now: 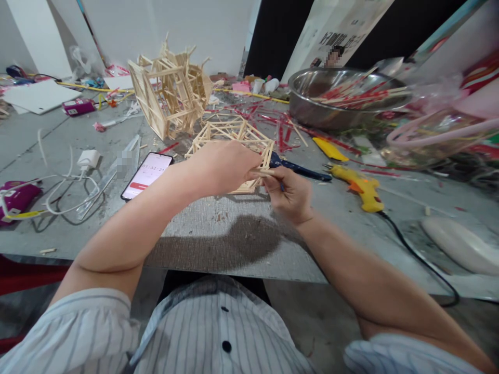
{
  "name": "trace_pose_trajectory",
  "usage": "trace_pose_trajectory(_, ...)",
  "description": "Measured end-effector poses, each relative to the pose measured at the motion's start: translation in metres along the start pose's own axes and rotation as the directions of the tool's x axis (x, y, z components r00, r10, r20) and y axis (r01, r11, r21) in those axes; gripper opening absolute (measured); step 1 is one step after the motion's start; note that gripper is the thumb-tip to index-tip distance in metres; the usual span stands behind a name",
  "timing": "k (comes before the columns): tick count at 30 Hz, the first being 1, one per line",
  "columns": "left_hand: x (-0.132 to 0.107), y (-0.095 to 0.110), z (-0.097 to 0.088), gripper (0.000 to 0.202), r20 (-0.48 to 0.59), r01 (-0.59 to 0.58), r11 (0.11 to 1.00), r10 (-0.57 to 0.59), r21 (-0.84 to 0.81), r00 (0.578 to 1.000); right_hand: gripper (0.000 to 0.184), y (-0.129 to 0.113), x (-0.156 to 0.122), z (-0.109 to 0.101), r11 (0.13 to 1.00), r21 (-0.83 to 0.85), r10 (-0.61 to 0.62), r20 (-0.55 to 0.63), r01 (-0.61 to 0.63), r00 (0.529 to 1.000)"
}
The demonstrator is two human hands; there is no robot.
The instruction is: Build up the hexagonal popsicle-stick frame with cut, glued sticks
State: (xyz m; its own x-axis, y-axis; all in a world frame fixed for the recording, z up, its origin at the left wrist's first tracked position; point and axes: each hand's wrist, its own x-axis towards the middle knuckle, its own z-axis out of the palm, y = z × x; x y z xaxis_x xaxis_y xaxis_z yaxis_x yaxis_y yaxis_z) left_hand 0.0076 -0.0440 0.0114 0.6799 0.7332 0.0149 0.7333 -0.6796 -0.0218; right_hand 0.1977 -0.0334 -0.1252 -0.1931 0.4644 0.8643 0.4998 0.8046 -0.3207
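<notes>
My left hand (230, 163) reaches over the near side of a pale wooden stick frame (234, 129), its fingers bent at the frame's right corner. My right hand (289, 195) meets it there, thumb and fingers closed. Between the two hands runs a short pale wooden stick (265, 172), pinched by both. A small bit of blue shows at my right fingers; I cannot make out what it is. Just behind the right hand lies a dark blue-handled tool (302, 169). My left hand partly hides the frame.
A taller stick structure (169, 96) stands behind the frame. Left of my hands lies a phone (146, 175) showing a timer. To the right are a yellow glue gun (360, 188) with a black cord and a metal basin (312, 111) holding sticks. Red strips litter the table (210, 228).
</notes>
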Motion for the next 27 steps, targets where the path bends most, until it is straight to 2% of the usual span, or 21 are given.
trace_pose_trajectory(5,-0.0013,-0.0029,-0.0014,0.026,0.024,0.012,1.0,-0.013,0.026,1.0,0.011,0.001,-0.0005,0.0016,0.999,-0.006,-0.033,-0.022,0.033,0.999)
trace_pose_trajectory(13,0.001,-0.0033,0.0016,0.034,0.105,0.015,0.995,-0.025,0.102,0.994,0.024,0.0025,-0.0019,0.0019,0.998,-0.042,0.056,0.048,-0.054,0.997)
trace_pose_trajectory(20,0.0018,-0.0044,0.0061,0.028,0.068,0.045,0.997,-0.049,0.07,0.996,0.016,0.0016,-0.0007,0.0013,0.999,-0.033,0.01,0.03,-0.009,0.999)
trace_pose_trajectory(24,0.002,-0.0037,0.0073,0.024,0.042,0.038,0.999,-0.04,0.038,0.998,0.016,0.0018,-0.0009,0.0005,0.997,0.007,0.081,0.072,-0.082,0.994)
trace_pose_trajectory(27,0.0018,-0.0036,0.0067,0.025,0.042,0.034,0.999,-0.035,0.028,0.999,0.016,0.0012,-0.0007,0.0008,0.998,0.01,0.06,0.057,-0.061,0.997)
